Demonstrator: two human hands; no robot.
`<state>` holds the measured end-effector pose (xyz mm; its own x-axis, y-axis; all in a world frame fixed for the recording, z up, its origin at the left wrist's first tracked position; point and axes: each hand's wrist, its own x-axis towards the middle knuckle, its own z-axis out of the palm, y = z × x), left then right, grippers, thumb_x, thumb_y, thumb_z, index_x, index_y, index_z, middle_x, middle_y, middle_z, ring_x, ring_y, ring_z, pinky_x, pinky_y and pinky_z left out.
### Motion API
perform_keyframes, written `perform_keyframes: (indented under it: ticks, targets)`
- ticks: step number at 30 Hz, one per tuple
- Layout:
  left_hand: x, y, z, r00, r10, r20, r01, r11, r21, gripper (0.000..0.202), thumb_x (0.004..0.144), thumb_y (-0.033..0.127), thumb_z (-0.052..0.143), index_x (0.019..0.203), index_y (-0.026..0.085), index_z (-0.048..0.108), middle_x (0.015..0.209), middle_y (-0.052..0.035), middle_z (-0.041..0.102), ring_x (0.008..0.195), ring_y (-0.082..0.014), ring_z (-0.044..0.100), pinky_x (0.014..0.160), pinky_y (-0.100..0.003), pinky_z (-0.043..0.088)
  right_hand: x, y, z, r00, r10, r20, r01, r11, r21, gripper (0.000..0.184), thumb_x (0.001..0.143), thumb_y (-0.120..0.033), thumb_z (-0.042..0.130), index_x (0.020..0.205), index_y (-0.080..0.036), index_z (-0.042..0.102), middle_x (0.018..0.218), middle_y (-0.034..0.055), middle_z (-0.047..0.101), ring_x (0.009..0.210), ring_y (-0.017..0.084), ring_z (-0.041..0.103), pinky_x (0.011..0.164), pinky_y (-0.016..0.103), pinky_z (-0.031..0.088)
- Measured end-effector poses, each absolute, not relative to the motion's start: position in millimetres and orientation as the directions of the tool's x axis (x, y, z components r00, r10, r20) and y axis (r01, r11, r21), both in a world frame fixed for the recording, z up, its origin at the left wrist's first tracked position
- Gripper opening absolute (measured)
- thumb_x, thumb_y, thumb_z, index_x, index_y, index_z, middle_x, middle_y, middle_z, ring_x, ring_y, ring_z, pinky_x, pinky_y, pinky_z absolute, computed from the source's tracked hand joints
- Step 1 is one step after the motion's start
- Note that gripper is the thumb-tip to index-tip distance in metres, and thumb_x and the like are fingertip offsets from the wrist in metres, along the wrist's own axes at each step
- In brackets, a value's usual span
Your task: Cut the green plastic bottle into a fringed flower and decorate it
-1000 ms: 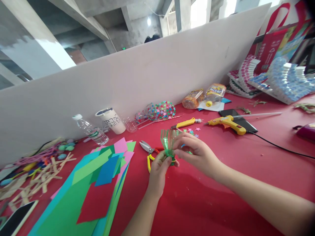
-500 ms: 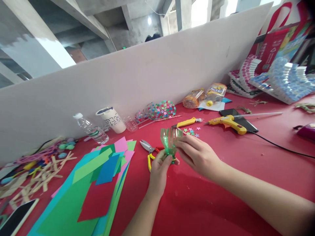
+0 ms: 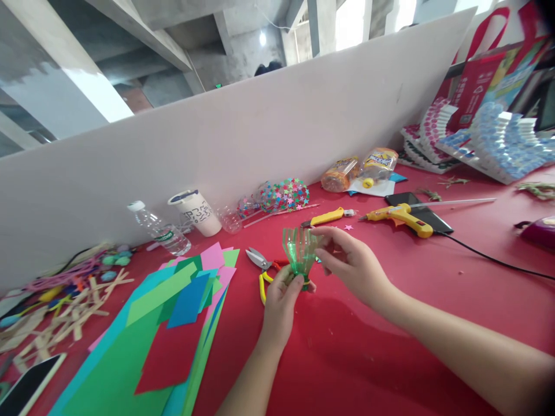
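Observation:
My left hand [image 3: 284, 292] is closed around the narrow lower end of a cut green plastic bottle piece [image 3: 299, 249], whose wide end points up and is slit into strips. My right hand [image 3: 349, 254] is at the right side of that upper rim, its index finger and thumb bent against a strip; a gap shows between these fingers further back. Just left of the piece lie scissors [image 3: 264, 271] with yellow and red handles. Behind it rests a yellow utility knife [image 3: 327, 217]. Small star sequins [image 3: 348, 227] are partly hidden behind my right hand.
Coloured paper [image 3: 165, 312] is stacked at left, near craft sticks [image 3: 73, 312]. A water bottle [image 3: 162, 231], a white cup [image 3: 197, 214] and a star-covered bottle [image 3: 284, 195] line the white partition [image 3: 243, 138]. At right, a corded yellow glue gun [image 3: 401, 216] lies on a phone [image 3: 427, 218].
My right hand has shifted slightly along the bottle piece's rim, its fingers spreading from a pinch into a wider bend. My left hand keeps its hold.

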<state>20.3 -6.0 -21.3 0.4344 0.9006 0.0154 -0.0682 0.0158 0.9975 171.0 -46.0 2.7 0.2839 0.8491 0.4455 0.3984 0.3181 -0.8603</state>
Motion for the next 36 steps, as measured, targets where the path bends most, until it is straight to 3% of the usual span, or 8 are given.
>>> perform_keyframes:
  ticks: [9, 16, 18, 25, 36]
  targets:
    - [18.2, -4.7, -24.0, 0.442, 0.897, 0.028, -0.045, -0.009, 0.999, 0.023, 0.084, 0.028, 0.057, 0.101, 0.015, 0.064, 0.077, -0.0028, 0.069, 0.070, -0.0154, 0.063, 0.073, -0.027, 0.047, 170.7, -48.7, 6.2, 0.303, 0.874, 0.379, 0.225, 0.321, -0.920, 0.025, 0.084, -0.018, 0.052, 0.108, -0.022, 0.057, 0.079, -0.0019, 0.054, 0.060, 0.009, 0.052, 0.055, 0.022, 0.046]
    - [19.6, -3.8, -25.2, 0.458, 0.889, 0.018, -0.105, 0.034, 0.994, 0.023, 0.083, 0.030, 0.058, 0.101, 0.016, 0.065, 0.088, -0.0042, 0.070, 0.071, -0.0151, 0.064, 0.073, -0.027, 0.046, 169.9, -49.3, 7.5, 0.268, 0.898, 0.349, 0.111, 0.331, -0.937, 0.004, 0.083, -0.022, 0.054, 0.083, -0.021, 0.050, 0.063, -0.0064, 0.048, 0.053, 0.008, 0.048, 0.050, 0.021, 0.043]
    - [20.5, -5.1, -23.8, 0.451, 0.892, 0.009, -0.121, 0.051, 0.991, 0.022, 0.083, 0.029, 0.058, 0.099, 0.016, 0.065, 0.082, -0.0034, 0.070, 0.070, -0.0154, 0.063, 0.071, -0.027, 0.046, 169.6, -48.9, 6.3, 0.262, 0.903, 0.342, 0.121, 0.321, -0.939, 0.002, 0.083, -0.021, 0.054, 0.085, -0.021, 0.053, 0.064, -0.0062, 0.049, 0.052, 0.008, 0.047, 0.050, 0.022, 0.042]
    - [20.5, -8.3, -18.7, 0.483, 0.876, 0.011, -0.116, 0.051, 0.992, 0.021, 0.083, 0.028, 0.056, 0.096, 0.014, 0.066, 0.073, -0.0028, 0.068, 0.065, -0.0152, 0.061, 0.068, -0.027, 0.044, 170.4, -51.3, 10.8, 0.286, 0.903, 0.321, 0.204, 0.270, -0.941, 0.028, 0.085, -0.021, 0.051, 0.113, -0.024, 0.055, 0.062, -0.0081, 0.043, 0.048, 0.008, 0.044, 0.048, 0.022, 0.037]
    - [18.5, -6.9, -17.7, 0.461, 0.887, 0.006, -0.019, 0.004, 1.000, 0.020, 0.079, 0.028, 0.060, 0.093, 0.016, 0.067, 0.071, -0.0015, 0.065, 0.064, -0.0141, 0.057, 0.068, -0.025, 0.046, 177.2, -51.3, 17.8, 0.303, 0.900, 0.312, 0.329, 0.209, -0.921, 0.020, 0.082, -0.019, 0.051, 0.101, -0.022, 0.057, 0.055, -0.0095, 0.043, 0.044, 0.008, 0.041, 0.045, 0.021, 0.033]
